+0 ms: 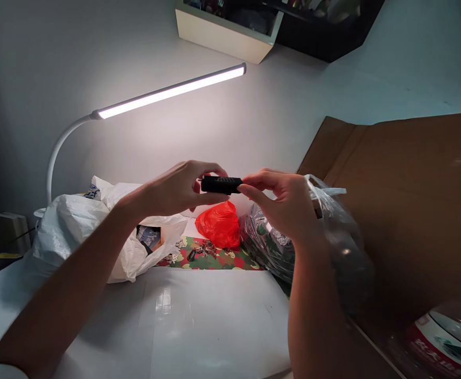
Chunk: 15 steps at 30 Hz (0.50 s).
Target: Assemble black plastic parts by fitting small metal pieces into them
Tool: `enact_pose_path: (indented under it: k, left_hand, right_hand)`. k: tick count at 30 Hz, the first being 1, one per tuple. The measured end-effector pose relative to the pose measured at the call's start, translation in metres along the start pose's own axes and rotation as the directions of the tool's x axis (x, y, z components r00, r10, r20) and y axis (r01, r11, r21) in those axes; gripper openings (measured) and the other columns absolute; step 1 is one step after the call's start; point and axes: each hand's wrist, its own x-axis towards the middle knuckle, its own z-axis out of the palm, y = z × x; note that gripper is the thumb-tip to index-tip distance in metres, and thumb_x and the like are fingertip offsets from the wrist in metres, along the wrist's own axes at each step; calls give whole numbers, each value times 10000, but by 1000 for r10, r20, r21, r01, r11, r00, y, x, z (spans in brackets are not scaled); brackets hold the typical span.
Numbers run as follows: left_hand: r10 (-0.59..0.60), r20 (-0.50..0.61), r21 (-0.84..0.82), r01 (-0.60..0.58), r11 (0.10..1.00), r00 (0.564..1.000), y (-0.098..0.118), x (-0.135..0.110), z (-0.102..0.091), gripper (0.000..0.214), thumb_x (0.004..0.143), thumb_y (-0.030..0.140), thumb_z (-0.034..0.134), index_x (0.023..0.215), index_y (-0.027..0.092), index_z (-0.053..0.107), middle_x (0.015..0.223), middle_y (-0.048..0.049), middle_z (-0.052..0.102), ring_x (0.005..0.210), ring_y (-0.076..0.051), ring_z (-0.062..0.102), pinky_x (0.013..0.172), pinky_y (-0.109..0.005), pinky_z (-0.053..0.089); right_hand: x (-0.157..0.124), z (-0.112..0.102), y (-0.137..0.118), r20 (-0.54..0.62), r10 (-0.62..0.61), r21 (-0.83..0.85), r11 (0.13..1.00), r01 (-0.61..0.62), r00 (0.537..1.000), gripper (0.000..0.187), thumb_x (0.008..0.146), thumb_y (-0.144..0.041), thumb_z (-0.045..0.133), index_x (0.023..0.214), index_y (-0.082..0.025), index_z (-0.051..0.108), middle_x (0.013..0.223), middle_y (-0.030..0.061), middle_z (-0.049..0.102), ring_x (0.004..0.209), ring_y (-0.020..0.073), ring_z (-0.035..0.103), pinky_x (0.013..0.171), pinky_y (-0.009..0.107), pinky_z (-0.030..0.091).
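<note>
A small black oblong piece [220, 184] with faint lettering on its side is held up level, above the table and in front of the wall. My left hand [187, 184] grips its left part between thumb and fingers. At its right end, the thumb and fingertips of my right hand [280, 197] pinch it. What kind of object it is, I cannot make out. Beneath the hands lie a red plastic bag [219, 223] and a heap of small metal parts [206, 248] on a camouflage-patterned mat [230, 261].
A white bag [76, 218] slumps at the left, under a lit lamp [171, 93]. To the right are a clear plastic bag [344, 252], a large cardboard box [408, 195] and a labelled bottle [447, 342]. A white sheet [214, 321] covers the near table. Shelving [226, 31] hangs above.
</note>
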Motion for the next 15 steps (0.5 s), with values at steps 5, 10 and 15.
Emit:
enact_pose_path:
  k: [5,10,15]
  left_hand:
    - [83,-138,107,-68,992,987,-3,1,-4,521,957,497,730,1391,215,668,1195,-92,754,915,-159,693,804,-303,555]
    - [106,-293,60,-92,994,950,2,0,-11,275,997,354,666,1202,186,742,1249,-78,757,961,-149,689,863,-321,553]
    - [141,-393,-50,-174,983,909,4,-1,-23,121,977,261,663,992,214,774,954,-12,773,795,-118,664,774,-333,545]
  right_hand:
    - [-3,-26,7,-173,97,-8,995,-100,980,159,861,-388,820,847,-231,834,676,6,725,643,182,699,638,315,561]
    - [-18,-64,20,-371,206,-39,971,-237,905,208,822,-425,865,812,-220,831,631,23,707,597,197,689,606,334,559]
    - [-30,-87,35,-487,222,-73,954,-292,845,166,839,-406,856,820,-245,819,645,20,697,596,204,656,639,374,558]
